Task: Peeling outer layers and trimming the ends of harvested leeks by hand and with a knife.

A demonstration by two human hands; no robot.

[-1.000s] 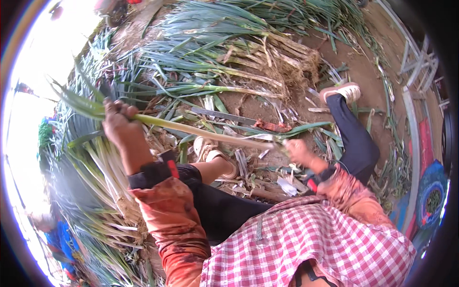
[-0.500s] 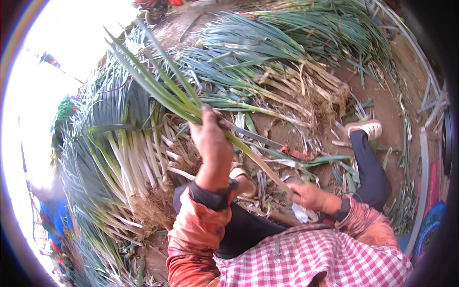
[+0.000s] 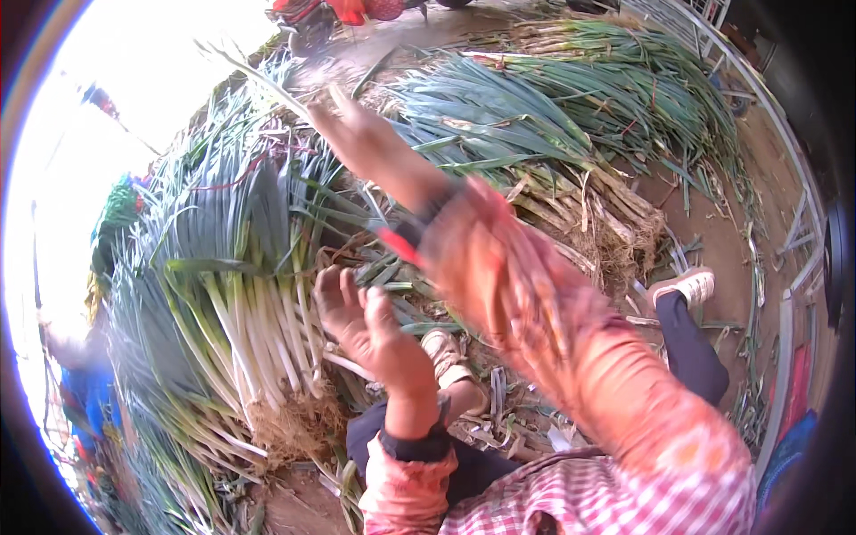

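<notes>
My left hand (image 3: pixel 379 339) is raised beside the near bundle of large green onions (image 3: pixel 254 330), its fingers apart and nothing in them. Stretched across to the far left, my right arm carries my right hand (image 3: pixel 366 143) over the leafy tops. That hand is smeared by motion. A thin, pale leaf strip (image 3: pixel 263 82) runs out from its fingers to the upper left; whether they grip it I cannot make out. The near bundle shows white stems and brown, matted roots (image 3: pixel 299 423).
More green onions (image 3: pixel 499 107) lie in heaps at the back, roots toward me. Leaf scraps (image 3: pixel 499 410) litter the soil around my shoes (image 3: pixel 682 287). A metal rail (image 3: pixel 789 357) curves along the right. Red objects (image 3: pixel 348 11) stand at the far edge.
The green onion that both hands held is out of them. My right hand has swung from the lower right to the upper left; my left hand has dropped lower and opened.
</notes>
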